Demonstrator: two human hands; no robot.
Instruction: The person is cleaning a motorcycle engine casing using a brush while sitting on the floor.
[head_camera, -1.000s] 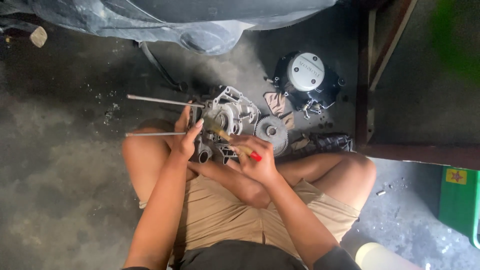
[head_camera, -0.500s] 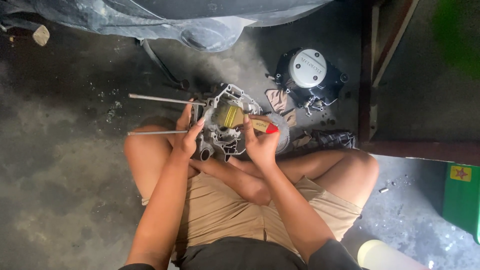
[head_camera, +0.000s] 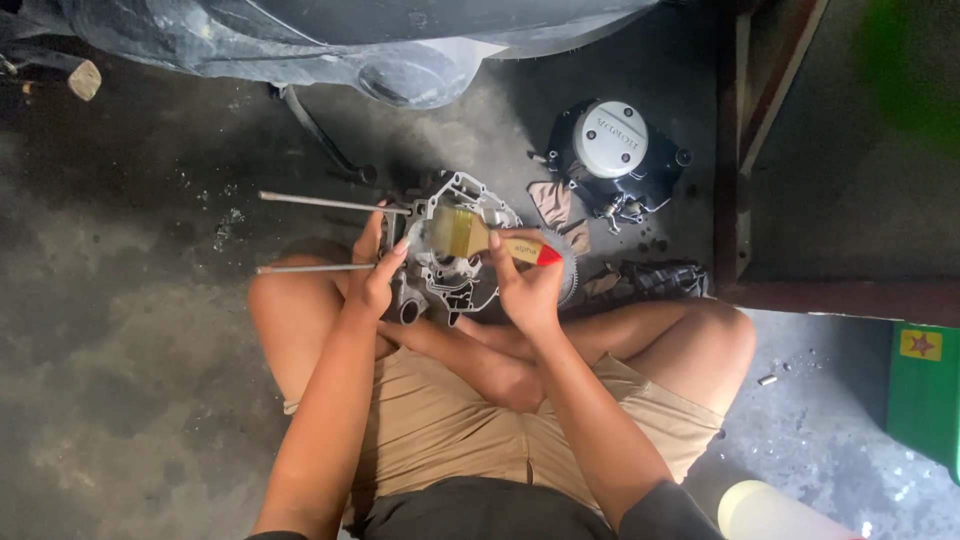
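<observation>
head cam | looks steeply down from above | close over lap and concrete floor (head_camera: 120, 330) | single view

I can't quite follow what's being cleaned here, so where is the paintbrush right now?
In the head view the paintbrush is near the middle, gripped by the right hand, its bristles lying on the grey metal engine casing that the left hand steadies.
</observation>
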